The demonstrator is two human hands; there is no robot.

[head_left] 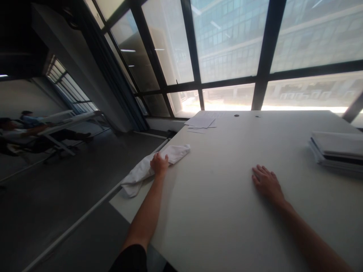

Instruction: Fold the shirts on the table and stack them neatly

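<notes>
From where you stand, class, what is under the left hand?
White cloth lies under the left hand at the edge of the table; whatever the folds cover cannot be seen.

Tall dark-framed windows (229,41) light a dim grey floor (85,166)

No readable text, label, brand, number or sign anywhere in view. On the loose sheets (200,121) near the far left edge of the white desk (215,196), perhaps faint printed lines, too small and washed out to make out. On the stack (338,145) at the right side of the desk, no legible lettering on the top or along the visible edges. Beyond the window panes (229,41), nothing legible on the building facade.
</notes>
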